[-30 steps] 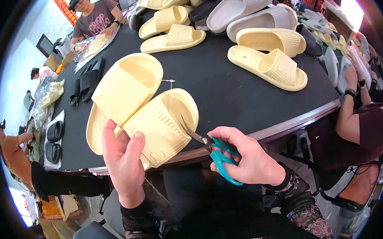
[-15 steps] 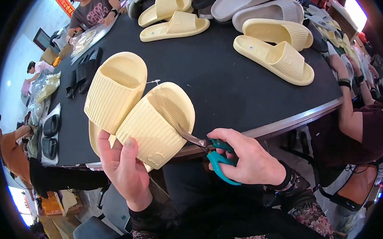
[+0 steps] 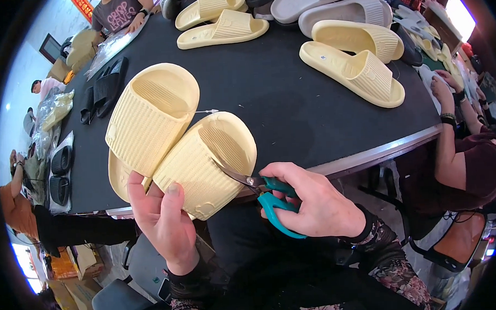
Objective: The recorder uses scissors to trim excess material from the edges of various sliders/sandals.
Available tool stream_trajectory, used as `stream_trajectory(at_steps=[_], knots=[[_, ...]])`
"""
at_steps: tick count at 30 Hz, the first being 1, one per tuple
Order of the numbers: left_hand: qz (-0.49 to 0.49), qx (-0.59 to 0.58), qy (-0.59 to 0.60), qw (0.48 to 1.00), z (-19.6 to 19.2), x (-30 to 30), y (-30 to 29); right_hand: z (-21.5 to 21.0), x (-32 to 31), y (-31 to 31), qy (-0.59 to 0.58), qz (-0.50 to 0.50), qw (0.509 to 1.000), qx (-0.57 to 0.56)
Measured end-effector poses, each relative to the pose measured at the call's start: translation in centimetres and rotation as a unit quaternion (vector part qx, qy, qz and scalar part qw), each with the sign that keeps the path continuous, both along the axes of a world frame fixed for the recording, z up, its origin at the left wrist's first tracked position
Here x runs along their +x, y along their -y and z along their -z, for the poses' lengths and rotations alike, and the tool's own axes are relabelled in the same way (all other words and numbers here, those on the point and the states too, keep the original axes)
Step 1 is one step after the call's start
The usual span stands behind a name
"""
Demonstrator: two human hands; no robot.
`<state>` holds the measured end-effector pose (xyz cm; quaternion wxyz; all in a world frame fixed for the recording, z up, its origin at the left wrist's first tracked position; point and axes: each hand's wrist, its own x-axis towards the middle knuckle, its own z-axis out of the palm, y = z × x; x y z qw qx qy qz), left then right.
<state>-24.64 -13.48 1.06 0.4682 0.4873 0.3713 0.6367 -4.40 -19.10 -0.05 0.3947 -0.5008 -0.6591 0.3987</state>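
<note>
A: Counts first. In hand?
B: One pair [image 3: 200, 181]: two slippers, cream. One white fastener [image 3: 207, 111] between them, at the far ends. One scissors [image 3: 267, 202], teal handles.
A: Rest of the bench [image 3: 279, 110]?
B: Right of the pair, two loose cream slippers [image 3: 377, 82], close together. Beyond the pair, a heap, partly cut off: two more cream ones show clearly, two grey slippers [image 3: 339, 18] to their right. Left of the pair, two black slippers [image 3: 109, 87]; farther left, two more black on a white sheet [image 3: 68, 140].
A: Where is the pair, which way does it point?
B: In the left hand [image 3: 166, 229], at the bench's near edge. Rounded open ends point away from the body and somewhat right; long axes side by side, near left to far right. Toe or heel end, cannot tell.
A: Fingers?
B: Left: gripping the pair, thumb over the right slipper's strap, some fingers hidden. Right hand [image 3: 326, 204]: closed round the scissors' handles, just right of the pair. Blades point left and away, over that same strap; contact unclear.
A: Others about?
B: One person [image 3: 120, 14] beyond and left of the pair, hand by a clear bag [image 3: 113, 50].
</note>
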Motion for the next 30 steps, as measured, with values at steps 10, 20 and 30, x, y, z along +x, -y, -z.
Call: stream_trajectory(at_steps=[10,20,30], knots=[[0.039,0.012,0.029,0.999,0.6,0.1,0.6,0.4,0.0,0.0,-0.014,0.001,0.999,0.033],[0.031,0.02,0.005,0.999,1.1,-0.1,1.0,0.7,0.2,0.2,-0.014,-0.003,0.999,0.042],[0.028,0.029,-0.011,0.999,0.9,-0.1,1.4,0.3,0.1,0.1,-0.026,0.017,0.998,0.056]])
